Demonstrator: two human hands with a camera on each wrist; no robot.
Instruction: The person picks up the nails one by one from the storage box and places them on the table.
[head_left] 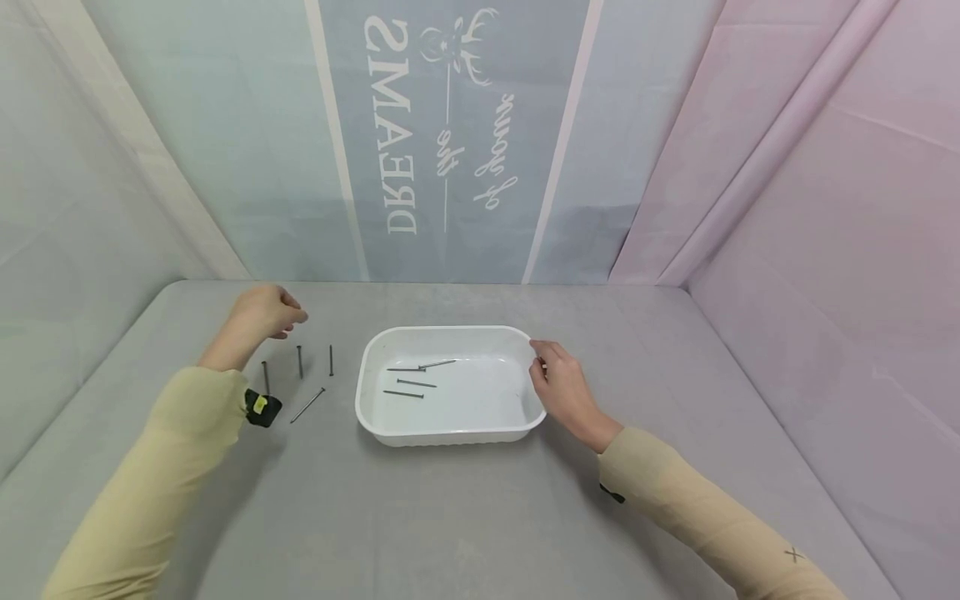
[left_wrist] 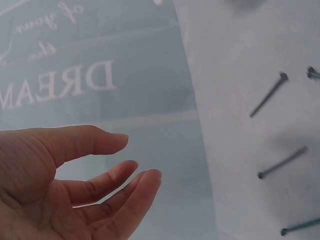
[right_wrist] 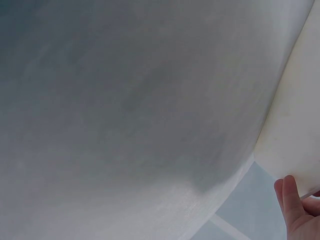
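My left hand (head_left: 262, 318) hovers over the grey tabletop at the left, just beyond several loose dark nails (head_left: 331, 361). In the left wrist view the left hand (left_wrist: 35, 180) has its thumb and loosely bent fingers apart, with nothing between them. Below it lie separate nails (left_wrist: 282, 162). A white rectangular tray (head_left: 472, 410) stands in the middle, and several nails (head_left: 403, 393) lie in its left half. My right hand (head_left: 566, 390) grips the tray's right rim. In the right wrist view, fingertips of the right hand (right_wrist: 300, 217) touch the tray's outer wall (right_wrist: 295, 120).
Grey cloth covers the table (head_left: 465, 517). A printed fabric panel (head_left: 465, 250) rises along the back edge, with a pale side wall (head_left: 847, 225) on the right and another (head_left: 75, 225) on the left. Both wrists wear dark straps (head_left: 262, 408).
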